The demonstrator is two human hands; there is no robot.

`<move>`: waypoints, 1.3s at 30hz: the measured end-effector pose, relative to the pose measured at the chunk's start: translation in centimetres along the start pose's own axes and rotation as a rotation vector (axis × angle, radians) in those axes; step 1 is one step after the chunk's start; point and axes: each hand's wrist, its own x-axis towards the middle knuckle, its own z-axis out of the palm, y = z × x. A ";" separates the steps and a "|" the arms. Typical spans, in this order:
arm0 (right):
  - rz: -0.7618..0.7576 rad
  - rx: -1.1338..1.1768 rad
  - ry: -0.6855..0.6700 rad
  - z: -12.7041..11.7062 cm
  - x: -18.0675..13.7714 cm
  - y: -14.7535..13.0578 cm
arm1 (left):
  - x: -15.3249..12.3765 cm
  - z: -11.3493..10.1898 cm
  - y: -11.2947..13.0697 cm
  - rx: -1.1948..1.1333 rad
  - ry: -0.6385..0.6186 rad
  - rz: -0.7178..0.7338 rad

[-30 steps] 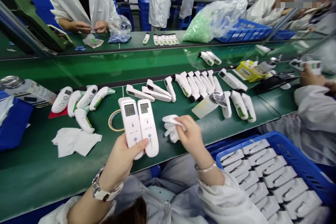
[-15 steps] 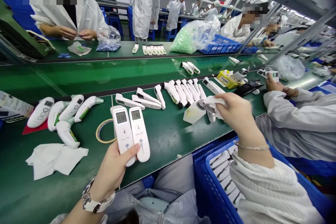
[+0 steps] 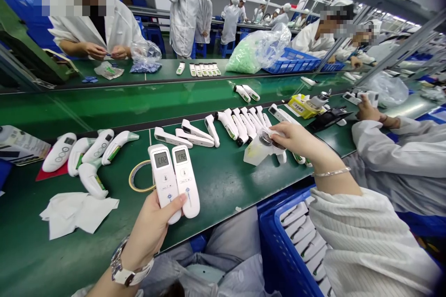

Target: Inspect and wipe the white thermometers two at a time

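Observation:
My left hand (image 3: 153, 222) grips two white thermometers (image 3: 173, 179) side by side, their lit displays facing up, above the green bench (image 3: 223, 181). My right hand (image 3: 296, 139) reaches to the right and presses a white cloth (image 3: 278, 133) down on the metal top of a translucent dispenser bottle (image 3: 259, 149). A row of white thermometers (image 3: 244, 123) lies just behind that bottle. More thermometers (image 3: 87, 151) lie at the left.
A tape ring (image 3: 137, 176) and a white wipe (image 3: 75, 211) lie left of my left hand. A blue crate (image 3: 278, 250) of white parts stands at my right knee. A person's sleeve (image 3: 393, 148) is on the right. Other workers stand beyond the conveyor (image 3: 139, 97).
My right hand carried the cloth from beside the thermometers over to the dispenser bottle and now presses on its top. The left hand kept hold of both thermometers. My view swung right.

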 end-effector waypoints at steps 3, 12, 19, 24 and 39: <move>0.004 -0.003 0.019 0.0 0.3 0.1 | -0.1 -0.2 0.0 0.006 0.023 0.002; -0.119 0.273 -0.032 -2.1 -5.9 -4.9 | -0.2 -0.3 0.1 0.017 0.036 0.005; 0.185 0.506 -0.283 6.5 -6.1 -0.8 | 0.2 -0.4 0.0 0.048 0.034 -0.011; 0.308 0.487 -0.007 8.6 -4.1 2.1 | 0.1 -0.5 0.0 0.043 0.044 -0.025; 0.117 0.172 0.434 2.9 -1.3 -1.4 | 0.0 -0.5 -0.2 0.037 0.026 -0.040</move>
